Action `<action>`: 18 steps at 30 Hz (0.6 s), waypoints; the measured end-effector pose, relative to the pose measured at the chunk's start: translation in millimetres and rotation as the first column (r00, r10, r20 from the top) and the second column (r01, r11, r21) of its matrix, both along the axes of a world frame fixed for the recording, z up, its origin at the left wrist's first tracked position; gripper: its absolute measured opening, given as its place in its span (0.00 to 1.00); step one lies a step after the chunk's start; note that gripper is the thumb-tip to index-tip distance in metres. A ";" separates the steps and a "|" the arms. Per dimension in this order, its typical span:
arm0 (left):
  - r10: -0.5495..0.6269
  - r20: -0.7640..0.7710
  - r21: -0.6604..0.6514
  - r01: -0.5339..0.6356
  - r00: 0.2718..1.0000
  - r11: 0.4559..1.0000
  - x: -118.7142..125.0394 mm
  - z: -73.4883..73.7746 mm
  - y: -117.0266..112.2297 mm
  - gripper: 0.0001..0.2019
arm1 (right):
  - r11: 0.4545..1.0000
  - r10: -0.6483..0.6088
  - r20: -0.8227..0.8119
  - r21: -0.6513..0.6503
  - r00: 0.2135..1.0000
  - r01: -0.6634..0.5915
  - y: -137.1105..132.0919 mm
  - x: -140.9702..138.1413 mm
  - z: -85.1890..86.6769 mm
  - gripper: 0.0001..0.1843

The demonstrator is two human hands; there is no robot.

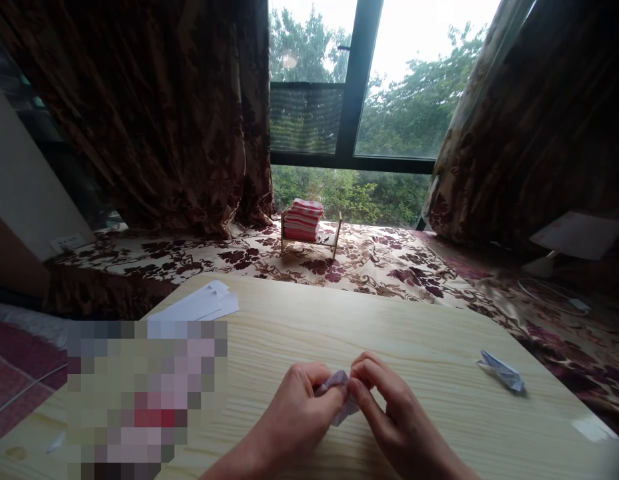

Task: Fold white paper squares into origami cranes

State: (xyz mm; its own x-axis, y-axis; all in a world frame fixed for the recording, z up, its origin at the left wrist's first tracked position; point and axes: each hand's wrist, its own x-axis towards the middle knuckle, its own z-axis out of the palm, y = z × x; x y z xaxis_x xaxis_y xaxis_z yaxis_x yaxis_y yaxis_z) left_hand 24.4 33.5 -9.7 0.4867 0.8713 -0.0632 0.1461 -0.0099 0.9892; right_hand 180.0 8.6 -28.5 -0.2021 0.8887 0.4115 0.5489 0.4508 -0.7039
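Note:
Over the front middle of the wooden table, my left hand (pixel 300 415) is closed on a small folded paper (pixel 345 408), pale with a purplish tint. My right hand (pixel 395 408) pinches the same paper at its upper right edge, thumb against index finger. Part of the paper is hidden behind the fingers, so its full shape does not show. A second piece of folded paper (pixel 503 372), narrow and pointed at one end, lies by itself to the right of my hands.
White paper sheets (pixel 194 303) lie at the table's (pixel 299 313) back left. A blurred-out patch covers the front left. Beyond the table, a small wooden rack (pixel 334 233) holds stacked red-and-white striped cloth (pixel 303 221) on a floral-covered sill. A lamp (pixel 577 237) stands far right.

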 end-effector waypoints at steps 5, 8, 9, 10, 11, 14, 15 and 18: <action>0.184 0.182 -0.291 -0.126 0.966 0.948 -0.8 -4.0 6.4 0.17 | 0.974 -0.169 -0.035 0.144 0.985 0.173 3.0 6.6 5.1 0.06; 0.263 0.246 -0.355 -0.165 0.933 0.920 -0.5 -6.9 6.1 0.17 | 0.972 -0.135 0.005 0.194 0.991 0.132 1.6 5.7 6.2 0.04; 0.266 0.269 -0.369 -0.156 0.926 0.916 -0.3 -7.3 5.7 0.17 | 0.977 -0.099 0.011 0.193 0.995 0.095 1.2 4.0 6.0 0.03; 0.264 0.290 -0.383 -0.141 0.920 0.913 -0.1 -7.5 5.3 0.17 | 0.980 -0.066 0.008 0.191 0.998 0.063 0.9 2.1 5.6 0.02; 0.259 0.306 -0.395 -0.126 0.916 0.910 0.2 -7.2 4.9 0.17 | 0.982 -0.039 0.002 0.186 0.999 0.038 0.9 0.3 5.2 0.02; 0.238 0.301 -0.419 -0.096 0.924 0.903 0.2 -4.5 4.2 0.16 | 0.986 0.001 -0.012 0.164 1.000 0.001 1.2 -2.0 4.4 0.04; 0.226 0.283 -0.420 -0.091 0.932 0.903 0.0 -3.0 4.1 0.16 | 0.988 0.007 -0.011 0.156 1.000 -0.005 1.2 -1.6 4.4 0.05; 0.191 0.218 -0.405 -0.089 0.957 0.910 -1.4 1.7 4.2 0.14 | 0.987 0.016 0.005 0.161 1.000 -0.016 0.7 1.1 4.5 0.06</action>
